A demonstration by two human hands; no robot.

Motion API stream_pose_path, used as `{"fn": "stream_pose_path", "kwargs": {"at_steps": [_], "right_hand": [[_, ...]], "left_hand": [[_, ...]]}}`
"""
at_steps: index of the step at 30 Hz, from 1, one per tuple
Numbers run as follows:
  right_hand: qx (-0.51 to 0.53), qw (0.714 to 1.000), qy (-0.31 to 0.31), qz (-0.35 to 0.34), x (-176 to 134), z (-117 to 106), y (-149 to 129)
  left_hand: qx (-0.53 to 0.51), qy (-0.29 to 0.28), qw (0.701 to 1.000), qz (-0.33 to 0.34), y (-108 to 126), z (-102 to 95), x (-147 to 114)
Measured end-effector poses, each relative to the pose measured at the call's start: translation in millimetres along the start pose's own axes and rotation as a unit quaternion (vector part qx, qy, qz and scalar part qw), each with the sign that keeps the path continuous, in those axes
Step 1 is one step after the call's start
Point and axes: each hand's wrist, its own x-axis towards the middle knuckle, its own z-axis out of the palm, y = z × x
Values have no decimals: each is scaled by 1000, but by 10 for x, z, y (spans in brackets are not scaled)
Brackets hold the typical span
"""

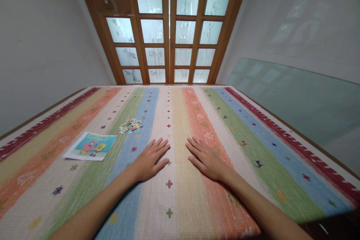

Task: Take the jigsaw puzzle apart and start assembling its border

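Both hands rest palm down on a striped, patterned tablecloth point(185, 195). My left hand point(152, 159) lies flat with its fingers out and holds nothing. Across the yellow stripe, my right hand point(206, 158) is flat too, fingers stretched and empty. Beyond my left hand, a little to its left, is a heap of loose jigsaw puzzle pieces point(130, 126). A printed picture card point(92, 147) with a pink starfish figure and a yellow square figure lies further left. Neither hand touches the pieces or the card.
The table's far edge meets wooden doors point(169, 52) with frosted glass panes. White walls point(42, 37) stand on both sides. A pale green glass panel point(298, 101) leans along the right wall, beside the table.
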Motion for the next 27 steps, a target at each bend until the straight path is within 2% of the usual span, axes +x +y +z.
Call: {"fn": "stream_pose_path", "kwargs": {"at_steps": [9, 27], "right_hand": [[6, 1000, 14, -6, -1, -2, 3], [-14, 1000, -20, 1, 14, -59, -22]], "left_hand": [[5, 15, 1000, 16, -43, 25, -12], [-4, 9, 1000, 8, -3, -4, -3]]}}
